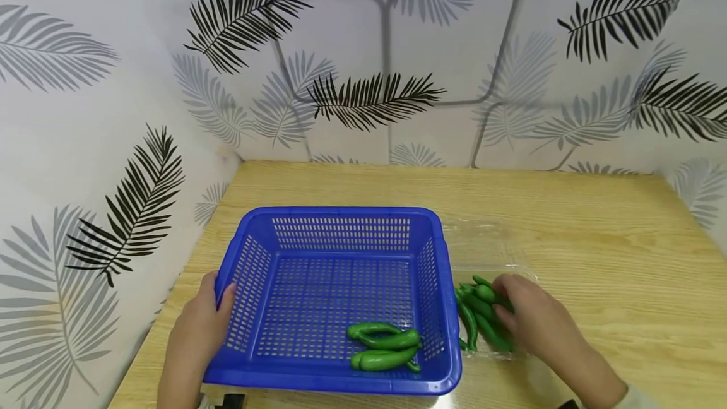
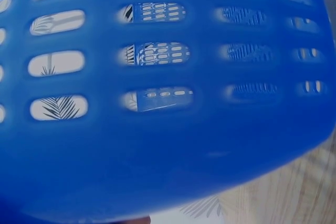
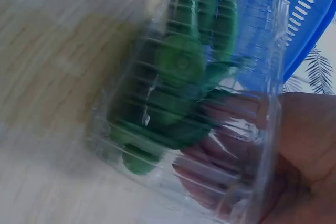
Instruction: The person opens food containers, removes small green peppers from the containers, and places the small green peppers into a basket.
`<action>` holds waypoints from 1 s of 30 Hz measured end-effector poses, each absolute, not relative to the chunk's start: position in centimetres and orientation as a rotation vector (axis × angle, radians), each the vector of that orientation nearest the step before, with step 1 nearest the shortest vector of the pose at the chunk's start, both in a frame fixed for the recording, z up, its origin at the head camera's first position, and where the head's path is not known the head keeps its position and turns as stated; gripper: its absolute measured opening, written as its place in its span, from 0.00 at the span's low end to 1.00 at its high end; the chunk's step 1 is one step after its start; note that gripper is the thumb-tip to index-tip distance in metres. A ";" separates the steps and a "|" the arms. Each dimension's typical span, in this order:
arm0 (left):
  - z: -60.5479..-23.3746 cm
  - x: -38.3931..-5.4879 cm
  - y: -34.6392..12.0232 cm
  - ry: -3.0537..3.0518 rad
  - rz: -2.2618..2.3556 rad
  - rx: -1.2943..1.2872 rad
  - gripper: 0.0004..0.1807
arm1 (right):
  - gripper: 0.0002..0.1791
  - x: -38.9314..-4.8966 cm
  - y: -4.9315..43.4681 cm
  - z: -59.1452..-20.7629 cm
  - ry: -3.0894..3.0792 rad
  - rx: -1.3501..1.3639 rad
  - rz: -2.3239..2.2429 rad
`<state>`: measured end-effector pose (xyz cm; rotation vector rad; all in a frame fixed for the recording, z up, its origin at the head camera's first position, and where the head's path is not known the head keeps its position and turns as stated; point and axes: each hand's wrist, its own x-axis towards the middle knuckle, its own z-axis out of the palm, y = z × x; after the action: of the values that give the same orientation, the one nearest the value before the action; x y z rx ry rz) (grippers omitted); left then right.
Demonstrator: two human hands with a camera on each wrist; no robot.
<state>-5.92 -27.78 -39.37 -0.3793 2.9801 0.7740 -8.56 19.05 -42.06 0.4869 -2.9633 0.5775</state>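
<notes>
A blue plastic basket [image 1: 341,382] with slotted walls stands on the table, and its side fills the left wrist view. My left hand [image 1: 195,333] grips its left rim, thumb on the inner side. Several green chili peppers [image 1: 389,358] lie at the basket's front right. Beside it on the right is a clear plastic box [image 3: 273,124] holding more green peppers [image 1: 483,324]. My right hand [image 1: 536,317] reaches into this box, thumb and fingers pinching a green pepper [image 1: 502,301]; the hand partly covers it. In the right wrist view the fingers show through the box wall.
The box's clear lid [image 1: 483,242] is folded back behind it, close to the basket's right wall. The wooden table [image 1: 613,257] extends to the right. A wall covering with a leaf print [image 1: 375,103] rises behind the table and along its left side.
</notes>
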 end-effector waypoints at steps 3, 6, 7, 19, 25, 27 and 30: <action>-39.3 -6.0 -27.8 2.970 0.772 -0.378 0.33 | 0.13 -8.7 18.8 -41.3 -2.922 0.467 0.574; -39.3 -6.0 -27.8 2.966 0.774 -0.378 0.33 | 0.13 -8.7 18.0 -40.1 -2.844 0.453 0.586; -39.3 -6.0 -27.8 2.966 0.776 -0.377 0.33 | 0.13 -8.6 17.7 -39.6 -2.814 0.454 0.601; -39.3 -5.9 -27.5 2.978 0.784 -0.379 0.33 | 0.17 -7.3 15.0 -35.5 -2.520 0.511 0.644; -39.2 -5.9 -27.7 2.968 0.773 -0.394 0.34 | 0.19 -7.2 14.0 -34.9 -2.446 0.643 0.750; -39.3 -5.9 -27.7 2.965 0.772 -0.390 0.35 | 0.20 -7.2 13.5 -35.1 -2.423 0.721 0.778; -39.3 -6.0 -27.8 2.968 0.772 -0.389 0.35 | 0.19 -7.3 12.7 -35.6 -2.411 0.820 0.804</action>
<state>-5.96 -27.76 -39.30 -0.3889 2.9676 0.7718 -7.33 12.68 -35.57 0.8199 -2.4109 0.8039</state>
